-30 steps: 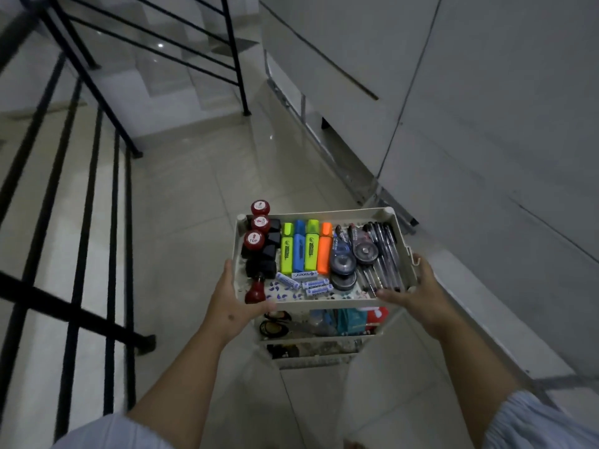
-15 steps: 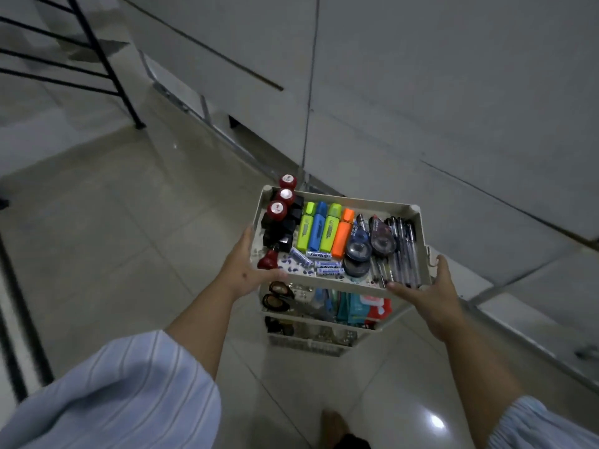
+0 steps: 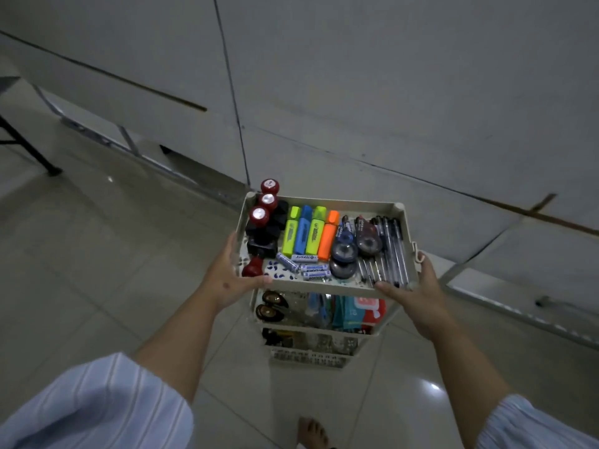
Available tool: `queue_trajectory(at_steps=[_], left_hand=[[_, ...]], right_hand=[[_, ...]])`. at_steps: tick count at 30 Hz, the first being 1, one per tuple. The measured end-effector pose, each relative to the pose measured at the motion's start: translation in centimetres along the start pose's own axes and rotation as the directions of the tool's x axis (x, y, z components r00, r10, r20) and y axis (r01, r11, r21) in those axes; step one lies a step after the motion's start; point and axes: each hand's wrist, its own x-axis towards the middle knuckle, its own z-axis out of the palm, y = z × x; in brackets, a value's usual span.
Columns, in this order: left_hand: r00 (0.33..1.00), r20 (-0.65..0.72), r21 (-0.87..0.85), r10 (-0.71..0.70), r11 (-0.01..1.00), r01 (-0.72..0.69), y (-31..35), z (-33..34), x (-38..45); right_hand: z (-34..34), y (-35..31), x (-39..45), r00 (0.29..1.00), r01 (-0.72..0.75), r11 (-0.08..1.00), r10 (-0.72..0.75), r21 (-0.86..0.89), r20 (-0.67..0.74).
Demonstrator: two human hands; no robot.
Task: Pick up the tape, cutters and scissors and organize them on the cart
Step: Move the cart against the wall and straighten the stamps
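Cart (image 3: 327, 290) stands on the floor before you, its top tray holding highlighters (image 3: 309, 233). Your left hand (image 3: 231, 280) grips its left rim; your right hand (image 3: 418, 293) grips its right corner.

Batteries (image 3: 304, 258) labelled, apparently, "TEKNOX".

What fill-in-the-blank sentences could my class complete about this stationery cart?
1. The highlighter nearest the correction tape is ____.
2. Both hands, the left hand and the right hand, hold the cart's ____ tray.
3. The pens lie at the tray's ____ side.

Missing words: orange; top; right
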Motion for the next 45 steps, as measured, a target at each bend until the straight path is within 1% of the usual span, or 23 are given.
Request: queue_trajectory(at_steps=[2,5,7,9,12,15,17,21,23,26,29,32,36,41,45], left_hand=[[0.999,-0.035,-0.004,0.018,1.000,-0.019,-0.1,0.2,0.1],[0.992,-0.121,-0.012,0.036,0.999,-0.038,0.0,1.7,-0.3],[0.982,-0.178,-0.029,0.057,0.998,-0.064,-0.1,2.8,-0.6],[0.978,-0.188,-0.024,0.090,0.995,-0.096,0.2,3.4,-0.6],[0.982,-0.119,-0.011,0.144,0.989,-0.146,1.2,3.7,0.9],[0.990,-0.068,0.021,0.122,0.993,-0.120,1.6,3.7,2.6],[0.995,-0.031,0.008,0.095,0.995,-0.095,1.7,3.1,3.8],[0.990,0.110,0.012,0.092,0.996,-0.093,2.7,1.1,7.2],[0.980,0.182,0.043,0.083,0.995,-0.092,3.4,0.3,9.4],[0.955,0.273,0.092,0.112,0.986,-0.142,4.6,-0.1,12.8],[0.928,0.341,0.137,0.148,0.969,-0.204,6.2,0.3,15.8],[0.894,0.410,0.134,0.182,0.957,-0.256,7.5,0.7,18.3],[0.879,0.432,0.168,0.201,0.940,-0.297,7.6,-0.1,20.8],[0.899,0.413,0.236,0.148,0.936,-0.262,6.3,-3.4,22.3],[0.902,0.399,0.200,0.162,0.945,-0.258,5.5,-3.6,22.3]], right_hand=[[-0.2,-0.8,1.5,0.999,-0.011,1.000,0.011,-0.012,0.030],[-0.9,-2.4,3.8,0.999,-0.005,0.996,0.009,-0.091,0.052],[-1.4,-3.4,5.3,0.996,0.010,0.992,0.002,-0.127,0.092],[-2.0,-3.8,6.5,0.994,0.006,0.987,0.012,-0.158,0.110],[-3.1,-3.6,7.1,0.996,0.011,0.984,0.005,-0.179,0.085],[-3.7,-3.0,7.1,0.997,-0.002,0.993,0.011,-0.120,0.074],[-3.4,-2.5,6.8,0.998,0.010,0.995,-0.004,-0.099,0.055],[-1.9,-1.5,5.6,1.000,0.019,0.999,-0.020,-0.047,-0.013],[-1.0,-0.7,4.8,0.997,0.019,1.000,-0.021,-0.024,-0.077],[0.3,-0.2,4.0,0.984,0.045,0.999,-0.040,0.020,-0.174],[1.1,-0.3,3.8,0.965,0.021,0.998,-0.003,0.064,-0.263],[1.7,-0.7,4.1,0.947,0.013,0.995,0.018,0.096,-0.322],[3.5,-1.3,5.1,0.928,0.025,0.994,0.016,0.105,-0.373],[6.3,-1.9,7.5,0.945,0.039,0.995,-0.008,0.089,-0.326],[6.0,-2.2,8.6,0.946,0.041,0.996,-0.013,0.079,-0.323]])
